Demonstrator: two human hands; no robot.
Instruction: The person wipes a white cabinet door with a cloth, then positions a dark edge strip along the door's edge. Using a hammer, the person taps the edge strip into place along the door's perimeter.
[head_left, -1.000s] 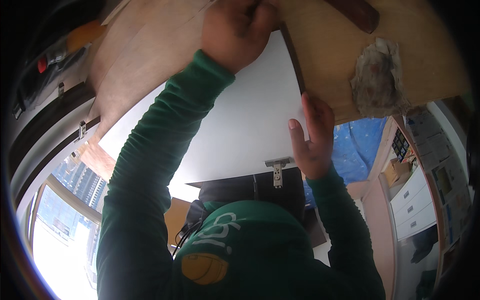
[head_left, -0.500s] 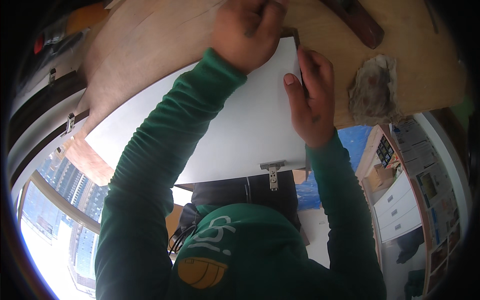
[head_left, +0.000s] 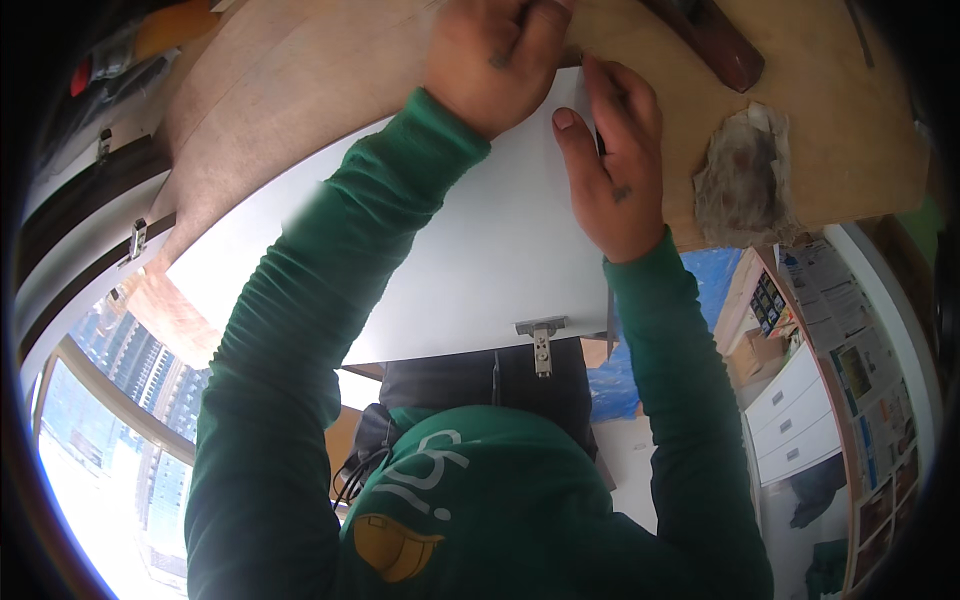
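Observation:
A white panel point(head_left: 480, 240) lies at the near edge of the wooden worktop, with a metal cabinet hinge point(head_left: 542, 345) on its near edge. My left hand point(head_left: 495, 65) is closed in a fist above the panel's far edge. Its fingers are partly cut off at the top, so what they hold cannot be made out. Around the panel's right edge, close to the far corner, sits my right hand point(head_left: 618, 165). Its thumb rests over the white face, while the fingers run along the dark edge.
To the right on the worktop point(head_left: 300, 80) lies a crumpled, stained grey cloth point(head_left: 743, 175). Beyond it is a dark reddish-brown wooden tool point(head_left: 725, 55). Panels with hinges point(head_left: 137, 240) stand at the left, near a window. White drawers point(head_left: 795, 415) are at the lower right.
My right hand has slid a little farther away along the panel's edge, toward its far corner. My left hand stays closed in nearly the same place.

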